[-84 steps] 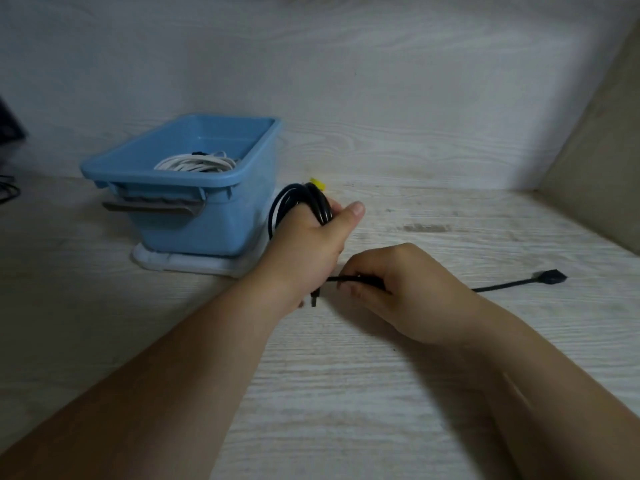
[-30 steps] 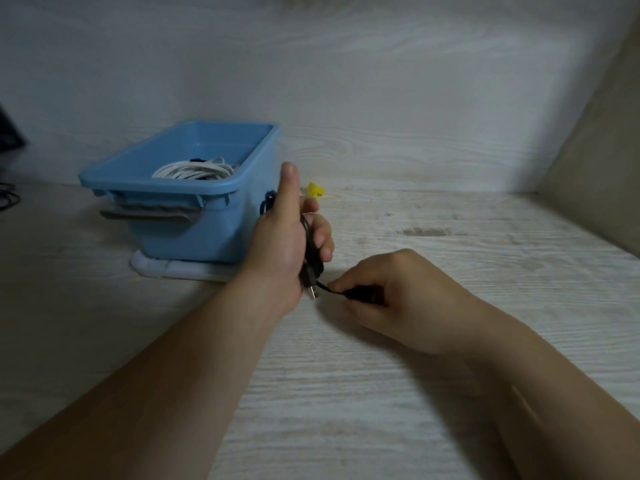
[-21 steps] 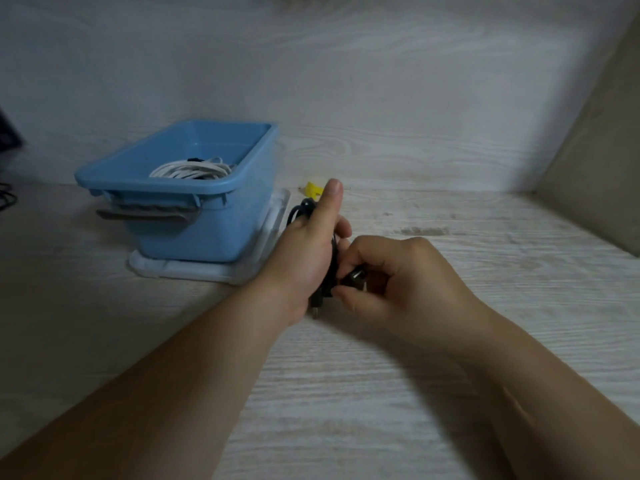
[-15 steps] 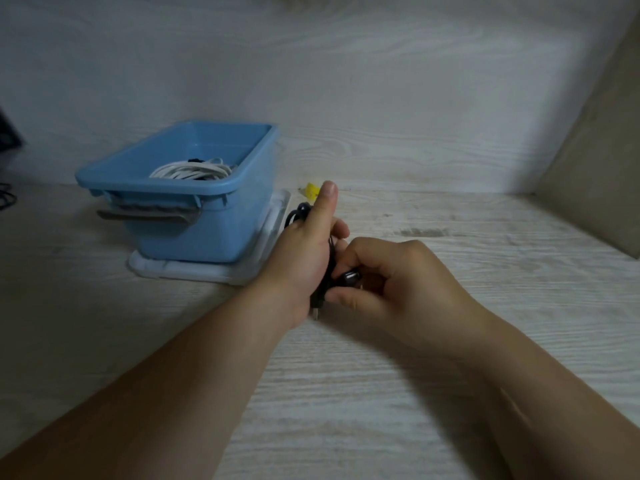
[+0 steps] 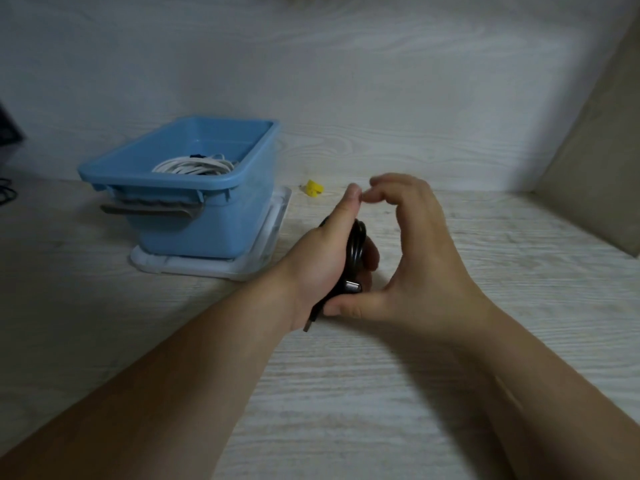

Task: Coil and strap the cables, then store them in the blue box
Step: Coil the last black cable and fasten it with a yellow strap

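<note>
left hand (image 5: 322, 261) is wrapped round a coiled black cable (image 5: 356, 245), fingers curled over the loops and thumb pointing straight up. a metal-tipped plug (image 5: 353, 287) shows at the bottom of the coil, and a second cable end pokes out under the heel of the hand. right hand (image 5: 424, 258) sits just beside it. its thumb lies flat against the underside of the plug, while its fingers arch up and over the coil without closing on it, and the curled index tip nearly meets the left thumb tip. both hands are low over the pale wooden table (image 5: 346, 393).

just beyond the left thumb lies a small yellow piece (image 5: 313, 188). to the left stands the blue box (image 5: 194, 233), open-topped, on a white lid (image 5: 242, 270), with a coiled white cable (image 5: 194, 166) inside. a beige panel (image 5: 595, 174) leans at the right edge.
</note>
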